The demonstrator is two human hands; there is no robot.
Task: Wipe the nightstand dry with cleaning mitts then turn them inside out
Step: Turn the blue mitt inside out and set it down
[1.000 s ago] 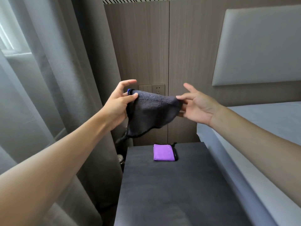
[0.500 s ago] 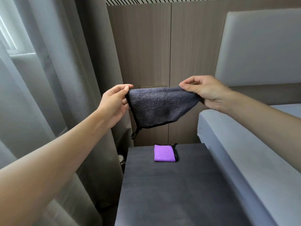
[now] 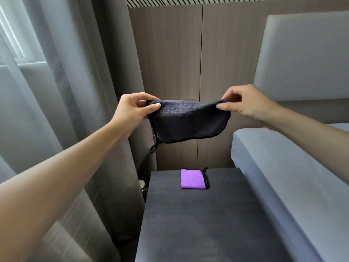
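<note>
**Dark mitt now stretched level between both hands**

Since half a second ago the right hand (image 3: 243,104) has dropped to match the left hand (image 3: 132,110), so the dark mitt (image 3: 187,121) now hangs flat and square instead of slanting. Nearest, the two bare forearms reach forward over the dark nightstand (image 3: 198,224). Each hand pinches an upper corner of the dark mitt between thumb and fingers, holding it in the air well above the nightstand, its loop dangling at the lower left. Beyond, a purple mitt (image 3: 193,179) lies flat near the nightstand's back edge. The bed (image 3: 283,176) sits just beside on the right, grey curtains (image 3: 75,91) on the left, wood wall panels (image 3: 170,63) behind.
</note>
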